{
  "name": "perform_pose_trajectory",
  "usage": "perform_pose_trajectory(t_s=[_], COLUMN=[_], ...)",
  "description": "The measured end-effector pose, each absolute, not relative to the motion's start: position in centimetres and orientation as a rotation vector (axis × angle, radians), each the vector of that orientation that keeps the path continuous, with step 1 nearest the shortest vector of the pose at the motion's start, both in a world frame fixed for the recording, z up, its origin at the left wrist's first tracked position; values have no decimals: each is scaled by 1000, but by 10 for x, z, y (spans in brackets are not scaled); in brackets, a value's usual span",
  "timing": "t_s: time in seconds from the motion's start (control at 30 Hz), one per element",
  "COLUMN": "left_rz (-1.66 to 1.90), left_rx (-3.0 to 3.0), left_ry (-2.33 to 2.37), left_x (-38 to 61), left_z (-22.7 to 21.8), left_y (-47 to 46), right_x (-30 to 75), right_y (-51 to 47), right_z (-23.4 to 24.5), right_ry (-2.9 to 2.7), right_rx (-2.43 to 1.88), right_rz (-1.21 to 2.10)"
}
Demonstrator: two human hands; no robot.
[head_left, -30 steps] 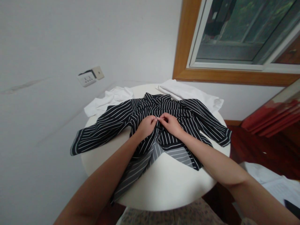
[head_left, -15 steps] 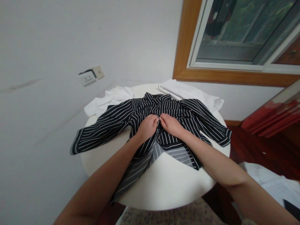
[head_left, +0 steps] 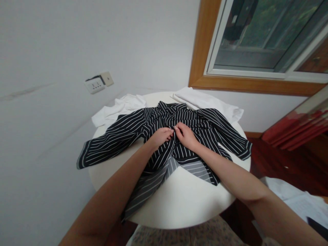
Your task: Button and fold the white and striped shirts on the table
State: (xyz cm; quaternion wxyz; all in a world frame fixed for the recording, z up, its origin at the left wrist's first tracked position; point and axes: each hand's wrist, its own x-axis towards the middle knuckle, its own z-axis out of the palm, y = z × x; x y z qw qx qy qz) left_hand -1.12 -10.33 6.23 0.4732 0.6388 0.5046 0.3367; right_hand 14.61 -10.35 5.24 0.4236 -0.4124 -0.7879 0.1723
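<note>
A black shirt with white stripes lies spread face up on a round white table, sleeves out to both sides. My left hand and my right hand meet at the shirt's front opening near the chest. Both pinch the cloth edges with closed fingers, fingertips almost touching each other. The lower front panels fall open toward me and show the grey inside of the fabric.
A crumpled white garment lies at the table's back left and a folded white one at the back right. A wall socket sits on the white wall. A wood-framed window is at the upper right, with red furniture below it.
Both hands stay pinched together at the shirt front, with only small finger shifts. The shirt has not moved.
</note>
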Motion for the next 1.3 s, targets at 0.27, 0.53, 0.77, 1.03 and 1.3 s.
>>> perform_pose_trajectory(t_s=[0.27,0.53,0.77,1.03,1.3], left_rz=[958,1121,1052,1038,991], left_rx=[2279,2276,1472,1365,1586], left_ry=[1348,1427,1456,1504,1519], left_x=[-16,-23,-29,-26,-22], left_z=[65,59,55,50,52], left_y=[-107,-101,-81,-38,-23], right_x=[146,156,172,177,205], right_y=[-95,-92,-94,-97,-62], right_z=[44,50,67,38,34], right_ry=[-1701,-1905,-2208,-2443,-2537], right_rx=[-1062,-958,-963,-942,-757], right_rz=[1105,1002,901,532,326])
